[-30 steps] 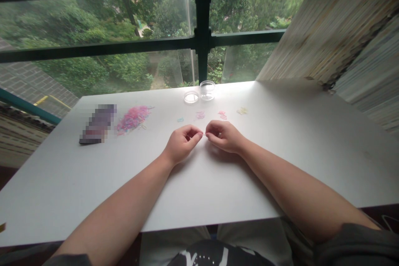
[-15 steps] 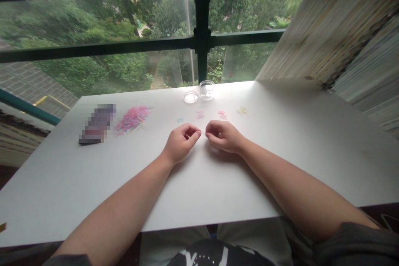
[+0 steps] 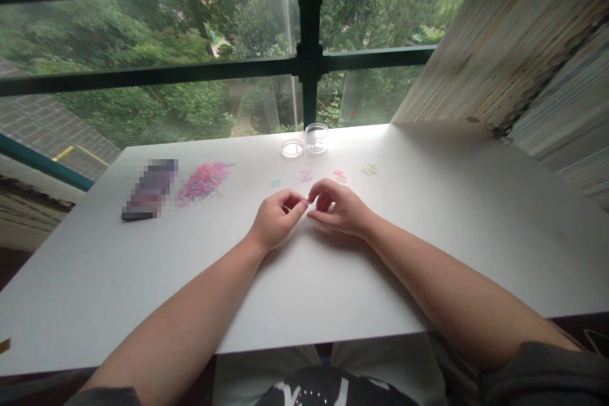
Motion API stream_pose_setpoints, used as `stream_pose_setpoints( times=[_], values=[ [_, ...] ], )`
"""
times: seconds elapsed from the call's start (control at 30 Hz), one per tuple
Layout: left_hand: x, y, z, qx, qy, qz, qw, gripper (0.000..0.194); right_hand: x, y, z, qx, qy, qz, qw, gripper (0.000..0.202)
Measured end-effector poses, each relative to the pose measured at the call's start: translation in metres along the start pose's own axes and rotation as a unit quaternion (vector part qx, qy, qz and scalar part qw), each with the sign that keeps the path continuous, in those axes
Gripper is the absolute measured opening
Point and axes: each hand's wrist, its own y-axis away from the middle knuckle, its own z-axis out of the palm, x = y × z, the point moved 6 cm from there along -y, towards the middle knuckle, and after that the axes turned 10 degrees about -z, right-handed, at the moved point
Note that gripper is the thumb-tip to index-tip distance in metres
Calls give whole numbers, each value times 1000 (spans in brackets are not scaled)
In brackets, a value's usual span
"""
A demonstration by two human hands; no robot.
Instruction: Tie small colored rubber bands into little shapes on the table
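Observation:
Above the middle of the white table, my left hand [image 3: 280, 219] pinches a thin, pale strand-like piece [image 3: 312, 203] between thumb and forefinger; it is too small to name. My right hand [image 3: 340, 208] is close beside it, thumb and forefinger apart, the forefinger tip near or touching the left fingertips. Just beyond the hands lie small groups of slim coloured pieces: teal [image 3: 275, 183], lilac [image 3: 306, 175], pink [image 3: 339, 174] and pale yellow [image 3: 370, 169]. A larger mixed heap [image 3: 205, 181], mostly pink, is farther left.
A clear round container [image 3: 316, 139] stands at the table's far edge, its clear lid [image 3: 292, 149] beside it. On the left lies a dark, pixelated flat object [image 3: 150, 190]. Windows rise behind the white table [image 3: 304, 304], and a curtain [image 3: 457, 44] hangs at the right.
My right thumb and forefinger have parted from their pinch on the thin piece, the forefinger lifting toward my left fingertips. My left hand keeps its pinch.

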Motion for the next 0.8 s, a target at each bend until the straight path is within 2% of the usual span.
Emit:
stream_pose_setpoints(
  times=[0.27, 0.53, 0.8],
  values=[
    [0, 0, 0, 2, -6, 0, 1000, 23, -3, -2, -4, 11, 65, -24, 998, 3],
    [0, 0, 2, -8, 26, 2, 1000, 24, -4, -1, -5, 11, 60, -15, 998, 2],
    [4, 2, 8, -13, -8, 10, 1000, 18, 6, 4, -3, -31, 68, 19, 997, 9]
  ],
)
